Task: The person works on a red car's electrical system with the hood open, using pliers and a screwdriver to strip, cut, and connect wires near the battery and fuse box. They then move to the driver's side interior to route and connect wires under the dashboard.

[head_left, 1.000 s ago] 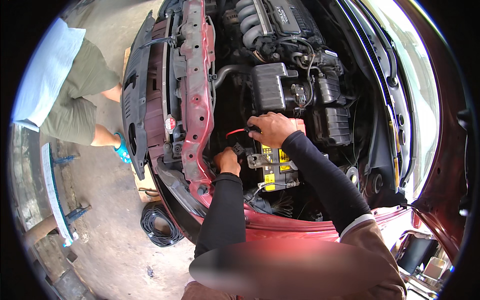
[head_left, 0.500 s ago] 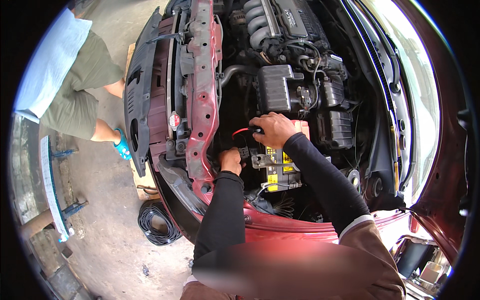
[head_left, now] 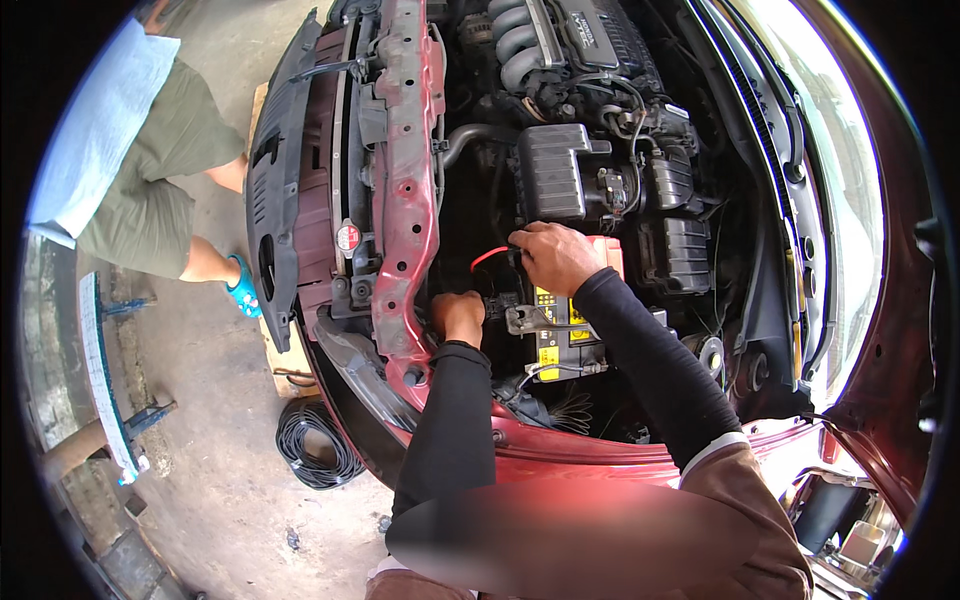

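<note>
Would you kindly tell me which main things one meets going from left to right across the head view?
Blue patterned clog, coiled black cable, red-painted metal crossbar, bare left hand, bare right hand, ribbed black plastic box.

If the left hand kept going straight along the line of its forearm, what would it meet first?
Most likely the red cable, which curves just ahead of the left hand in the picture. Depth is unclear in the shadow, so it might pass over or under instead.

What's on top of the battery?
On the battery: metal bracket, yellow labels, red piece at the far end. The right hand and sleeve cover part; what's under them can't be seen.
</note>
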The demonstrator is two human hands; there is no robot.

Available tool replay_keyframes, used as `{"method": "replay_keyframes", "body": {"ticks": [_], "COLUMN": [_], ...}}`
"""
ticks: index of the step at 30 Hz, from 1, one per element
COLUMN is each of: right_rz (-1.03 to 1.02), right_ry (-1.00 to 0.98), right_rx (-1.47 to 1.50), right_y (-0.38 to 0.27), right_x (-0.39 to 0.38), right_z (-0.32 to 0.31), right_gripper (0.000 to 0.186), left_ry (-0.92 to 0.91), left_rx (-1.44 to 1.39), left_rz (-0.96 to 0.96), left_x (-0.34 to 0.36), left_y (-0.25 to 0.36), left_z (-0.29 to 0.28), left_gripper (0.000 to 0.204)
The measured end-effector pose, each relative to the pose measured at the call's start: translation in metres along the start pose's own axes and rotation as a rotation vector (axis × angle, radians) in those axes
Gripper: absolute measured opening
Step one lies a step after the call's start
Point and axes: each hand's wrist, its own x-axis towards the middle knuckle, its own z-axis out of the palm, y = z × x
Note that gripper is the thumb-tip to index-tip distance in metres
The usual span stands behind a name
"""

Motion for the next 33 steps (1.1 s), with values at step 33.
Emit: {"method": "replay_keyframes", "body": {"ticks": [33], "right_rz": [-0.038], "right_ry": [0.131], "right_rx": [0.283], "right_y": [-0.069], "right_x": [-0.065], "right_z": [0.002], "right_gripper": [0.038], "left_ry": [-0.511], "left_rx": [-0.637], "left_rz": [-0.194], "left_x": [-0.081], "left_y": [0.044], "left_z": [-0.091], "left_gripper": [0.014]}}
